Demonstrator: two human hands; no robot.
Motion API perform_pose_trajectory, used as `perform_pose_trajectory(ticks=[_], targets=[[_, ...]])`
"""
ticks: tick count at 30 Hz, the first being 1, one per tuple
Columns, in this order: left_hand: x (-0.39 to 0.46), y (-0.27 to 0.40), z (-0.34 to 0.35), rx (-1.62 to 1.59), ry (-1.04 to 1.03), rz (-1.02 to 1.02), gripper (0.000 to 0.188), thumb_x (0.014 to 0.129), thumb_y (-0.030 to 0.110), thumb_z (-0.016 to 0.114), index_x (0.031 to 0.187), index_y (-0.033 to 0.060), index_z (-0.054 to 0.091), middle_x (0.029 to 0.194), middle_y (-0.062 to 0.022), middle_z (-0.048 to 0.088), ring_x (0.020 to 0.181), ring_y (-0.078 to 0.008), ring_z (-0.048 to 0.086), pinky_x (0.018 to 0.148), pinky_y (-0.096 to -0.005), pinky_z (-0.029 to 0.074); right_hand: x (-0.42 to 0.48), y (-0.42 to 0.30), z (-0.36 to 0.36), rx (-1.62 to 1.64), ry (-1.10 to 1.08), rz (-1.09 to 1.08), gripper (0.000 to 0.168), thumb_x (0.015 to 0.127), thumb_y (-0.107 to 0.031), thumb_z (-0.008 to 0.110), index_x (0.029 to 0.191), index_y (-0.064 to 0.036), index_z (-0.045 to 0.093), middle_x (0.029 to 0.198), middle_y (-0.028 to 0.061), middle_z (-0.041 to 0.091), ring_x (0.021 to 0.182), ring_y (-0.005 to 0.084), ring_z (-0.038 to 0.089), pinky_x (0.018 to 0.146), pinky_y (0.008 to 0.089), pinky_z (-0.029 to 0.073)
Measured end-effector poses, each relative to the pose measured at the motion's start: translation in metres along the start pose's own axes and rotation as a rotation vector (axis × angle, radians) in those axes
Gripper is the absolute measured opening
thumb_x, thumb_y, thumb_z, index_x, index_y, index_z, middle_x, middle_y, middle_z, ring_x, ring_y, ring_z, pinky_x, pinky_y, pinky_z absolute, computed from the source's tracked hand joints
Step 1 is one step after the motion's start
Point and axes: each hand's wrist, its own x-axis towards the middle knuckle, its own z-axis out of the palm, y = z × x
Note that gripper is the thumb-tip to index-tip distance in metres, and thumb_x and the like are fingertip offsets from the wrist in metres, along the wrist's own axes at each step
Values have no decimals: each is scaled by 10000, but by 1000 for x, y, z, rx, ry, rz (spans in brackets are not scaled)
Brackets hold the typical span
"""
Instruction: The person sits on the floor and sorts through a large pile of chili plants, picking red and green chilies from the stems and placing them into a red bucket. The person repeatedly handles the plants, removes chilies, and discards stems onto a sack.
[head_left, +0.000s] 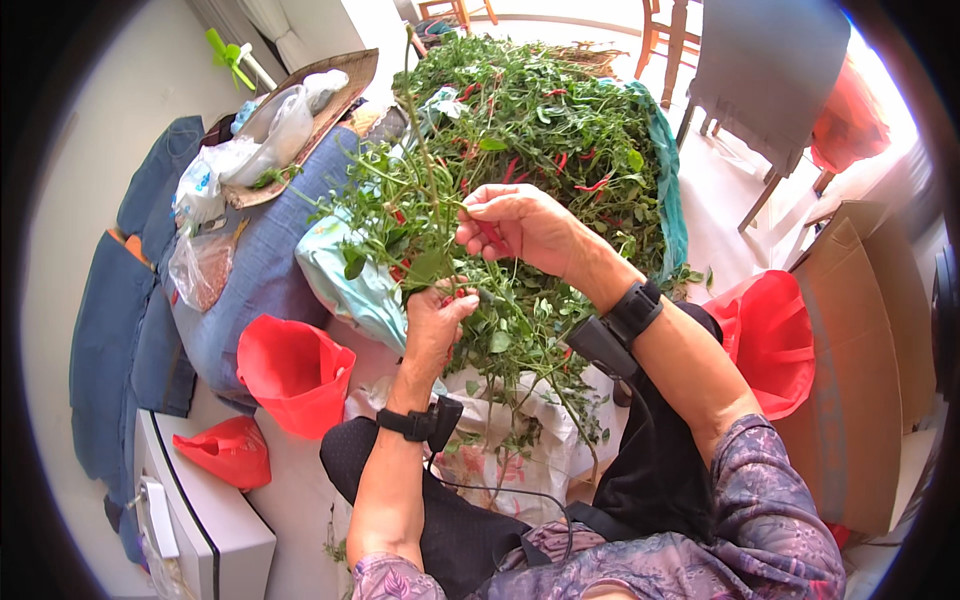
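My right hand (536, 225) pinches a red chili pepper (491, 234) between thumb and fingers, beside an upright chili plant branch (429, 161). Lower and to the left, my left hand (435, 319) is closed around leafy stems, with bits of red pepper (450, 299) showing at its fingers. Beyond both hands rises a big heap of uprooted chili plants (525, 127), dotted with red peppers. More leafy stems hang below my hands, over a white woven sack (540, 427) between my knees.
Open red bags stand at left (296, 375) and right (772, 345); a smaller red bag (229, 454) lies on a white cabinet (232, 517). A blue sofa (247, 262) carries plastic bags. On the right are a cardboard box (847, 375) and a cloth-draped chair (765, 82).
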Motion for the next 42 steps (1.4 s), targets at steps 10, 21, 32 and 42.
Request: perform_pose_trajectory(ticks=[10,21,32,42], targets=[[-5,4,-5,-45,52,-118,207,788,143,716,935,11,652,639,65,516,447,-3,359,393,-170,310,3,11,0,207,92,-95,59,819,-86,606,865,-49,608,907,57,639,864,179,618,798,373,516],[-10,-7,-30,351,162,190,213,724,48,718,878,-58,616,670,-8,575,557,-75,500,522,-222,406,18,37,14,324,-76,-214,73,873,-44,565,889,25,578,998,126,620,1146,279,532,1072,430,360],[-48,72,-6,240,437,387,114,886,61,570,904,-23,645,727,-33,650,524,-2,428,458,-175,316,25,54,15,283,-28,-235,128,857,-38,603,960,37,595,978,90,612,972,161,585,920,262,443],[-19,71,-12,-303,52,108,157,898,75,565,981,-52,606,670,-32,603,388,-3,318,373,-181,293,20,50,18,97,48,-159,198,831,-35,631,1010,48,628,984,95,649,931,163,606,860,290,466]])
